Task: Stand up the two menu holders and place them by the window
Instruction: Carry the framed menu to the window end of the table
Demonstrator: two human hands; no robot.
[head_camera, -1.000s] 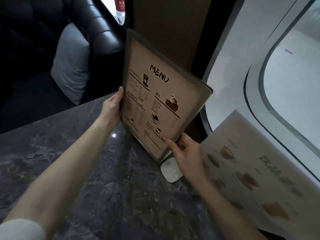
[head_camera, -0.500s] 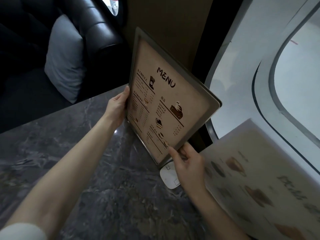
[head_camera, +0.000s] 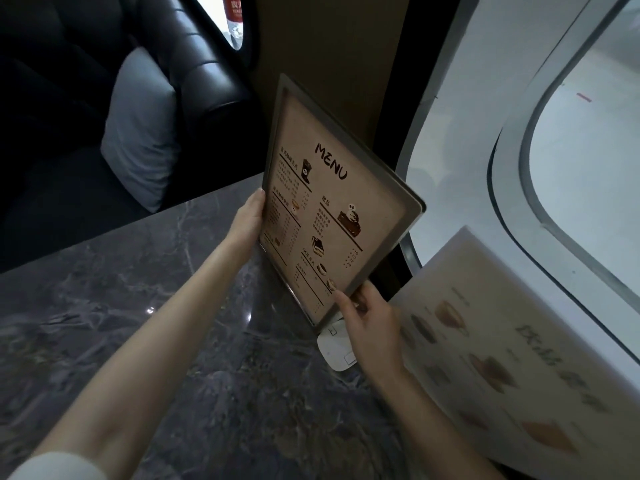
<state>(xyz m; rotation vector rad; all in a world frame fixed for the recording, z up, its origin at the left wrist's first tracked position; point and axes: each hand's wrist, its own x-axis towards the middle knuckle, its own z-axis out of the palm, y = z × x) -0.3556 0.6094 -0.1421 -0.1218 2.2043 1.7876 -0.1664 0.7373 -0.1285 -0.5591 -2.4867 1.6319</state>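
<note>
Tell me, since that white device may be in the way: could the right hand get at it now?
Probably yes: the right hand hovers right beside the white device, nothing between them, though it is busy gripping the MENU holder.

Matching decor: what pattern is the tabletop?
Dark grey marble table with pale veining, clearest in the head view.

The upright tan card in the grey-framed menu holder [head_camera: 332, 206] reads "MENU" in black; its smaller print is illegible.

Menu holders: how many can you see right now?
2. One menu holder is upright at the table's far edge, held by both hands. The other menu holder stands to its right beside the window, partly cut off by the frame.
</note>
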